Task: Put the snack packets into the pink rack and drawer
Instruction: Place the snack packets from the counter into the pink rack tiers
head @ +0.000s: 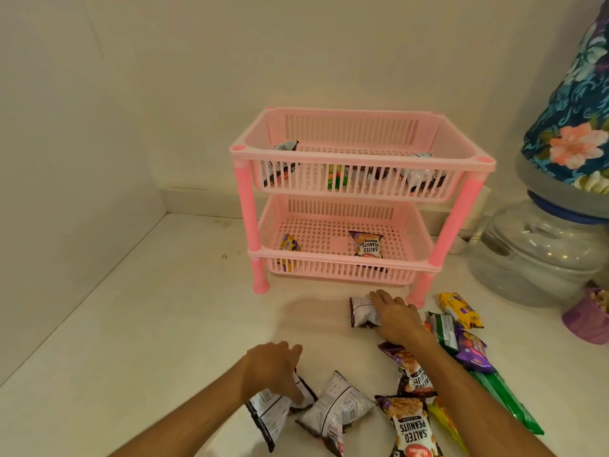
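A pink two-tier rack stands against the back wall. Its top basket holds several packets; the lower basket holds a salted peanuts packet and a small yellow-purple packet. My right hand rests on a silver-and-black snack packet just in front of the rack, fingers closing on it. My left hand grips another silver packet near the front. More packets lie loose: a silver one, peanuts packets, and yellow, purple and green ones.
A large clear jar with a floral cloth-covered item on it stands at the right. A small purple cup sits in front of it. Walls close in the left and back of the white surface.
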{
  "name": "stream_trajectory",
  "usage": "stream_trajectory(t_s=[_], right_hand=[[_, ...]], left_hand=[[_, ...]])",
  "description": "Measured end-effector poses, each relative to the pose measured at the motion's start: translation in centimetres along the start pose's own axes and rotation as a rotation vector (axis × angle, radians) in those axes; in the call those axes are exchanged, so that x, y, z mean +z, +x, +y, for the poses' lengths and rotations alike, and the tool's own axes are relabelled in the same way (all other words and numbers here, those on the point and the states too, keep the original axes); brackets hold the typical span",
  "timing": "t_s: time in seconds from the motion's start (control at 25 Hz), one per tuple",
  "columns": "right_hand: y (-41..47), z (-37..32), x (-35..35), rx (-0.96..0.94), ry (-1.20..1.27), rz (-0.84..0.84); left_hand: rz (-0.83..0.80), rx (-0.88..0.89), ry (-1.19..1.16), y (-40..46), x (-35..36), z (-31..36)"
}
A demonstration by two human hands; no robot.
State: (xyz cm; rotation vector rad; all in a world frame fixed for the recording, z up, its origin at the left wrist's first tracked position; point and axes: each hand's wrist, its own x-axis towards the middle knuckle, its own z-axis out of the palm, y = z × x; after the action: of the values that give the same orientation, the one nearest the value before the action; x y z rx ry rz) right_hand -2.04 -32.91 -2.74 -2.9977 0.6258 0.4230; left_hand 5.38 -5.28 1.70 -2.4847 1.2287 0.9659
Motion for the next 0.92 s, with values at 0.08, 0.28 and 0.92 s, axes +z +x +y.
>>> stream_trajectory(t_s=[0.08, 0.28, 0.92], right_hand=[[0.2, -0.1, -0.2, -0.011, -0.003, 0.019], [0.7, -0.9, -1.2, -0.03, -0.007, 0.023], [-0.2, -1.9, -12.4, -0.273, 0.292, 0.053]], left_hand=[[-0.038, -0.014, 0.005, -0.4, 1.2, -0.3], [-0.029, -0.047, -0.045, -0.6, 2.7, -0.4], [0.52, 0.04, -0.457, -1.0, -8.9, -2.0]])
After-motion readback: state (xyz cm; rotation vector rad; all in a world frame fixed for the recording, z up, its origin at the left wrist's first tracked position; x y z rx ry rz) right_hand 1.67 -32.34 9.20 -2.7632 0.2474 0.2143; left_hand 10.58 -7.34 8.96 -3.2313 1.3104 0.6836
